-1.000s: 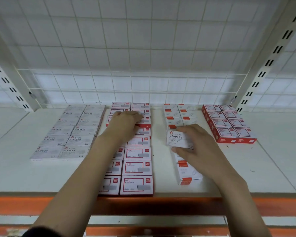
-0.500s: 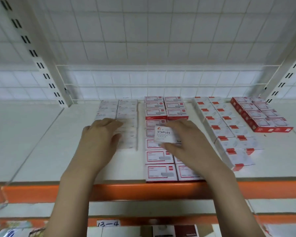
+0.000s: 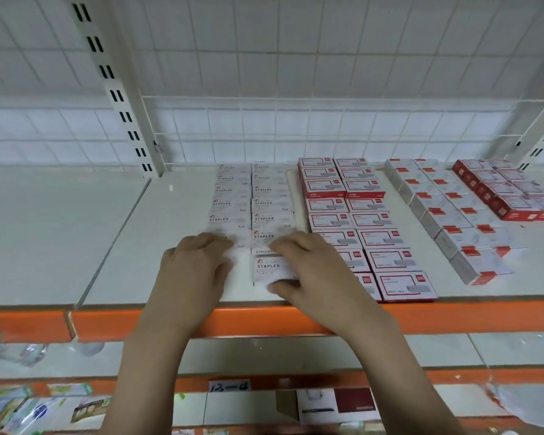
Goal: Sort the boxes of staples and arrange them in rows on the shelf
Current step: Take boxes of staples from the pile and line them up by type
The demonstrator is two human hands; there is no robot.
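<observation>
On the white shelf point(image 3: 123, 246) lie rows of staple boxes. At the left are two rows of white STAPLES boxes point(image 3: 233, 202). My right hand point(image 3: 318, 271) grips one white STAPLES box point(image 3: 269, 271) at the near end of the right-hand white row, fingers over its far edge and thumb on its near edge. My left hand point(image 3: 192, 271) rests flat on the nearest box of the left white row. To the right run two rows of red-framed boxes point(image 3: 365, 221), then white boxes with red tabs point(image 3: 453, 224), then red boxes point(image 3: 512, 196).
An orange beam point(image 3: 264, 318) edges the shelf front. White slotted uprights point(image 3: 117, 89) and a wire grid back panel point(image 3: 296, 127) stand behind. The shelf's left part point(image 3: 44, 233) is bare. A lower shelf holds packaged goods point(image 3: 29, 409) and a label reading 13-4 point(image 3: 230, 386).
My right hand carried the white STAPLES box leftward from over the red-framed rows down to the near end of the white rows. My left hand moved to the front of the left white row.
</observation>
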